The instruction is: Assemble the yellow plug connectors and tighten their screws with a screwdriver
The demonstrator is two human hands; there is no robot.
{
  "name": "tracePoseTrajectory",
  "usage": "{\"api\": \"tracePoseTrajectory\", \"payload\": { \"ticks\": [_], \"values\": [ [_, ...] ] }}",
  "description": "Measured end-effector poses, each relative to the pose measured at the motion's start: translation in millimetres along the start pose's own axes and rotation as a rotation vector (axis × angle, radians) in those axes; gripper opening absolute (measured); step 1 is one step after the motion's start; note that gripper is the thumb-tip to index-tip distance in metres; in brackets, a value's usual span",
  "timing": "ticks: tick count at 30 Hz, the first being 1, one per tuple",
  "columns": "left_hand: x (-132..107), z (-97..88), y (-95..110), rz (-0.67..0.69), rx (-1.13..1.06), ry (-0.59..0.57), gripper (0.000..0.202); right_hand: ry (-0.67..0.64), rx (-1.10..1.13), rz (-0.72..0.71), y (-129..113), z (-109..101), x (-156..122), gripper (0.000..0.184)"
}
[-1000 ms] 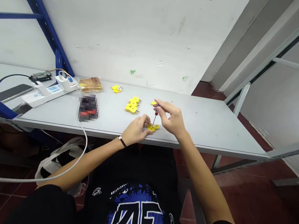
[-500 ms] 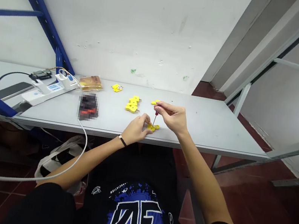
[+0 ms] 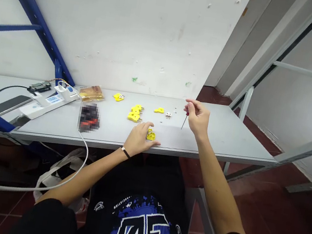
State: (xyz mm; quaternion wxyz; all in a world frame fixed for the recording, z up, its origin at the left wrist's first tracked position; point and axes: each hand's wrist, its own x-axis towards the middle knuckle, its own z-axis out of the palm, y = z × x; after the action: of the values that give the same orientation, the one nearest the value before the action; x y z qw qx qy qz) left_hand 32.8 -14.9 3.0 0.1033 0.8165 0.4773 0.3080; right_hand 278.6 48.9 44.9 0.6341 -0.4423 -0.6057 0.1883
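Observation:
My left hand [image 3: 140, 136] rests on the grey table [image 3: 218, 139] near its front edge, fingers pinching a small yellow connector [image 3: 151, 135] against the surface. My right hand [image 3: 198, 117] is raised to the right of it, closed on a small red-handled screwdriver [image 3: 185, 119] whose tip points down above the table. A cluster of yellow connectors [image 3: 134, 112] lies behind my left hand. One more yellow piece [image 3: 159, 110] and a small white part [image 3: 168, 115] sit between the hands, further back.
A white power strip [image 3: 48, 99] with plugged cables lies at the left, next to a phone [image 3: 11, 103] and a small circuit board [image 3: 40, 85]. A brown packet [image 3: 91, 91], another yellow connector [image 3: 118, 96] and a blurred dark object [image 3: 89, 117] lie nearby. Blue and grey shelf frames flank the table.
My right hand has lifted the screwdriver off the yellow connector and moved it up and to the right. My left hand stays on the connector. The view shifted slightly.

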Motion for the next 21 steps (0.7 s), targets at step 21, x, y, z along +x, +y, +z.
{"api": "tracePoseTrajectory", "payload": {
  "ticks": [21],
  "values": [
    [-3, -41.4, -30, 0.131, 0.074, -0.297, 0.049, -0.637, -0.711, 0.071, 44, 26, 13, 0.023]
  ]
}}
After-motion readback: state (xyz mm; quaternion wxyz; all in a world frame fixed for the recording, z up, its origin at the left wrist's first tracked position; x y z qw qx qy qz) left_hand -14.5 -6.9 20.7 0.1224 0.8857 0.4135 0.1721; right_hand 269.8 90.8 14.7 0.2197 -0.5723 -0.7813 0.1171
